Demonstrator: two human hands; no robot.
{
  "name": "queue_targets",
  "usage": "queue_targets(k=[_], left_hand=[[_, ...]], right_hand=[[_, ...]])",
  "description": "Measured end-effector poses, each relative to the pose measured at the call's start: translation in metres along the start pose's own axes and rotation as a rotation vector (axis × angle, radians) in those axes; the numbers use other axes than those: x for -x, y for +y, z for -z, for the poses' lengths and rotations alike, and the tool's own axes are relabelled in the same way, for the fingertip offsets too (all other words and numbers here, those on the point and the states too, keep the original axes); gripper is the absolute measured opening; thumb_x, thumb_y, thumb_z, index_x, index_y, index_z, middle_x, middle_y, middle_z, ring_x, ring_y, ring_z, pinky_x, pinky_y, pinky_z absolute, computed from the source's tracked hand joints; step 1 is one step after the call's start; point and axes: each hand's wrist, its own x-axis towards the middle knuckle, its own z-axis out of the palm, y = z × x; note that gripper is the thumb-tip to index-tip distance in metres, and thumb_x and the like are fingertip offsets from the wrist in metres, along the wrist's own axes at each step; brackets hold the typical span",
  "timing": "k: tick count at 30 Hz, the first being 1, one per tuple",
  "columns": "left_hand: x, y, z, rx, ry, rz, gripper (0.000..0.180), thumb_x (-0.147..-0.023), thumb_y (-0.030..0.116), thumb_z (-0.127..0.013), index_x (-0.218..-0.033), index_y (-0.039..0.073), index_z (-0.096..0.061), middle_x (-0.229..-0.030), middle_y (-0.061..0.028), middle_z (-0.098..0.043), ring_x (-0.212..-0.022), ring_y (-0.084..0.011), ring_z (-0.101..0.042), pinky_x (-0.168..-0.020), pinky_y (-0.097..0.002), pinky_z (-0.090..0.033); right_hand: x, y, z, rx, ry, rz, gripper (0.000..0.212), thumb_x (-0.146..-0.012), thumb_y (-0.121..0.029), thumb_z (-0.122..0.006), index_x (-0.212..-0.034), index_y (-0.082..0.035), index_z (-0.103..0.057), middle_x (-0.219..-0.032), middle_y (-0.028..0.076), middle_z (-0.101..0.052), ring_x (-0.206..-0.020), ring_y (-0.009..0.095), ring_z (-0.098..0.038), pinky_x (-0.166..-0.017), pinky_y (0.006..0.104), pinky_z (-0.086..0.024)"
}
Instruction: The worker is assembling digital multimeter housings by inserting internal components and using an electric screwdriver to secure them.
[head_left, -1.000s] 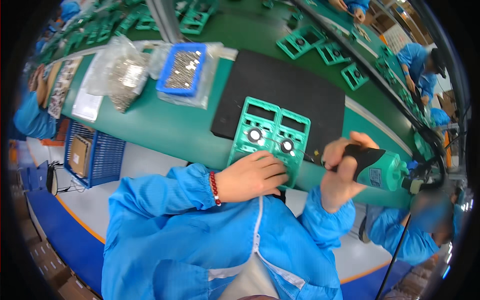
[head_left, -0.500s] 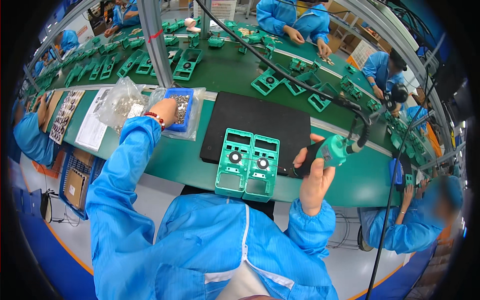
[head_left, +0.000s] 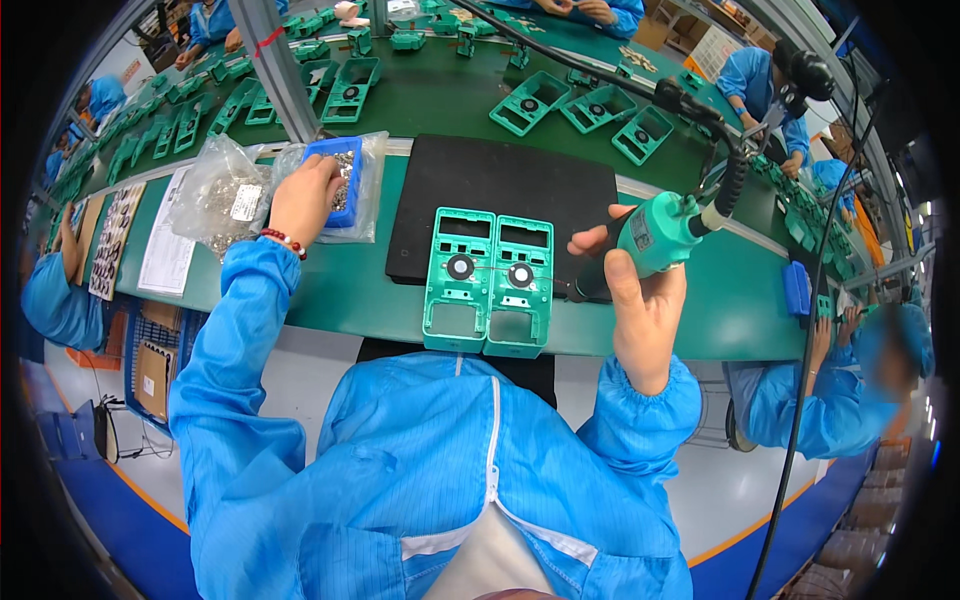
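Note:
My left hand (head_left: 303, 203) reaches to the blue tray (head_left: 343, 217) of small metal screws. Its thumb and fingertips are pinched together over the tray's left part; whatever is between them is hidden. My right hand (head_left: 645, 318) is wrapped round a green and black electric screwdriver (head_left: 655, 235), whose bit end points left, just beside the housings. Two green plastic housings, a left one (head_left: 437, 290) and a right one (head_left: 542, 290), lie side by side in front of me, partly on a black mat (head_left: 410, 195). Each has a round black-and-white part in its middle.
A clear bag (head_left: 215, 190) of screws and a paper sheet (head_left: 165, 250) lie left of the tray. A metal post (head_left: 275, 70) rises behind it. Green housings (head_left: 350, 90) fill the conveyor beyond. The screwdriver's cable (head_left: 735, 180) hangs at right. Co-workers sit around.
The whole view has shifted, so the bench sits higher in the picture. My right hand has lifted the screwdriver slightly. My left hand stays at the screw tray, its fingertips pinched.

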Motion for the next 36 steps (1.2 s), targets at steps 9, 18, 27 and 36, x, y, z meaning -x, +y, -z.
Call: queue_targets(k=[9,18,27,36], left_hand=[[0.059,0.141,0.029,0.902,-0.232,-0.201,0.014,-0.090,0.000,-0.069,-0.104,-0.002,-0.068,-0.092,-0.0119,-0.069,-0.086,-0.0236,-0.069,-0.077,-0.0332,-0.055],[0.080,0.192,-0.002,0.827,-0.141,-0.368,0.013,-0.085,0.010,-0.074,-0.094,0.006,-0.065,-0.088,-0.0080,-0.064,-0.080,-0.0278,-0.064,-0.070,-0.0392,-0.050],[0.088,0.201,0.006,0.909,-0.106,-0.334,0.019,-0.083,0.010,-0.079,-0.096,0.008,-0.065,-0.093,-0.0034,-0.066,-0.091,-0.0219,-0.063,-0.081,-0.0336,-0.041],[0.093,0.201,0.008,0.979,-0.079,-0.347,0.021,-0.081,0.005,-0.078,-0.098,0.007,-0.065,-0.094,-0.0038,-0.067,-0.093,-0.0220,-0.064,-0.080,-0.0341,-0.042]], right_hand=[[-0.022,-0.004,-0.015,-0.083,0.058,-0.031,0.036,-0.090,-0.012,-0.072,-0.119,0.002,-0.057,-0.088,0.008,-0.065,-0.074,0.012,-0.062,-0.064,0.0255,-0.050],[-0.018,-0.002,-0.022,-0.253,0.068,-0.136,0.031,-0.086,-0.012,-0.075,-0.109,0.003,-0.059,-0.084,0.008,-0.063,-0.072,0.010,-0.058,-0.065,0.0258,-0.049],[-0.002,0.000,-0.025,-0.030,-0.100,0.015,0.037,-0.094,-0.033,-0.071,-0.103,-0.003,-0.050,-0.065,0.005,-0.051,-0.050,0.010,-0.046,-0.048,0.0279,-0.038],[0.002,-0.002,-0.029,-0.019,-0.120,0.019,0.040,-0.094,-0.036,-0.073,-0.103,-0.004,-0.050,-0.064,0.005,-0.052,-0.050,0.010,-0.048,-0.048,0.0265,-0.038]])
